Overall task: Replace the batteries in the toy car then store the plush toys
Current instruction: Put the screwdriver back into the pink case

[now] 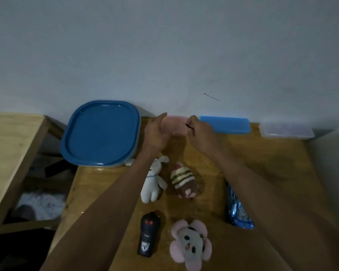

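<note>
Against the wall, on the wooden counter (pixel 262 163), a pink box (pixel 177 127) lies between both hands: left hand (pixel 157 132) open wide, right hand (pixel 201 133) pinching a thin tool (pixel 187 125).

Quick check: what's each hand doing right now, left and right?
Left hand: open, fingers relaxed, holding nothing visible.
Right hand: pinching a thin dark tool, possibly a small screwdriver.

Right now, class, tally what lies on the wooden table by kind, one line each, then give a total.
Plush toys: 3 – white rabbit, striped brown plush, pink-eared plush
Remote controls: 1 – black remote
Lidded containers: 4 – big blue-lidded tub, pink box, blue box, clear box
Foil packs: 1 – blue pack
Total: 9
</note>
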